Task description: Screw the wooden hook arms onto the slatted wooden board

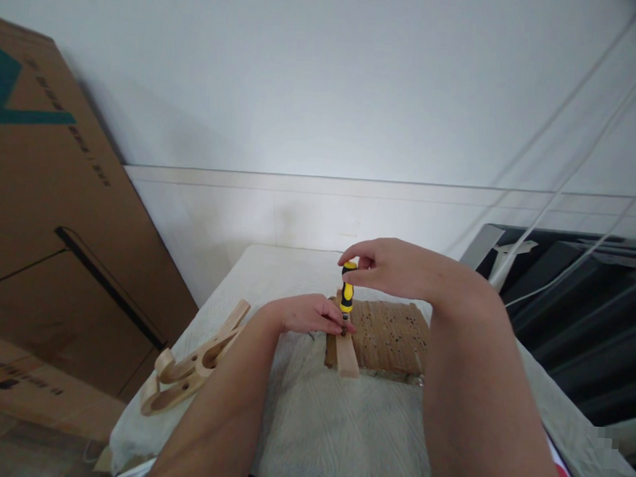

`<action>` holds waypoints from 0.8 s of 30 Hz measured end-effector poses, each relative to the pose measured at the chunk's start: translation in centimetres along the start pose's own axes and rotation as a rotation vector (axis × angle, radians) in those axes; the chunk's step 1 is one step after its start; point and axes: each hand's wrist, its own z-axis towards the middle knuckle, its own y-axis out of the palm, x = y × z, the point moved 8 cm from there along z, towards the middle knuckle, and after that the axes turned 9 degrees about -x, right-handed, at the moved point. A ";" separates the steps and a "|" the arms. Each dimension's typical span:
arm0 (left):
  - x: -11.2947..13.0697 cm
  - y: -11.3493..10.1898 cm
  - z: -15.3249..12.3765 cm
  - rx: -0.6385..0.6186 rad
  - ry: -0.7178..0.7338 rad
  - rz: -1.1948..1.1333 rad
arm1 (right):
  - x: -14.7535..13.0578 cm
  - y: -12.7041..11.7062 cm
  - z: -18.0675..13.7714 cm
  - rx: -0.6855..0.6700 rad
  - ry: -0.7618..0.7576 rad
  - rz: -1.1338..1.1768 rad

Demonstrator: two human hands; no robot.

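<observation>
My right hand (389,267) pinches the top of a short yellow and black screwdriver (347,296), which stands upright with its tip down on a narrow wooden strip (347,353). My left hand (307,314) lies beside the tip, fingers closed around something small that I cannot make out. The strip rests against a wooden board (390,336) dotted with small dark holes or screws. Everything sits on a surface covered with white cloth (332,421).
Curved wooden pieces (192,371) lie at the left edge of the cloth. A large cardboard box (43,197) leans against the wall on the left, another lies below it. A dark panel (579,315) and white cords are on the right.
</observation>
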 end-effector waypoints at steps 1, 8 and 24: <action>0.0 0.0 0.0 -0.001 -0.005 -0.006 | -0.2 0.1 0.0 -0.009 -0.017 0.010; -0.2 -0.1 0.0 0.029 -0.023 0.027 | 0.1 -0.3 -0.4 0.004 0.040 -0.013; -0.4 0.0 0.2 0.042 -0.030 -0.045 | 0.2 -0.3 -0.5 -0.007 0.017 0.024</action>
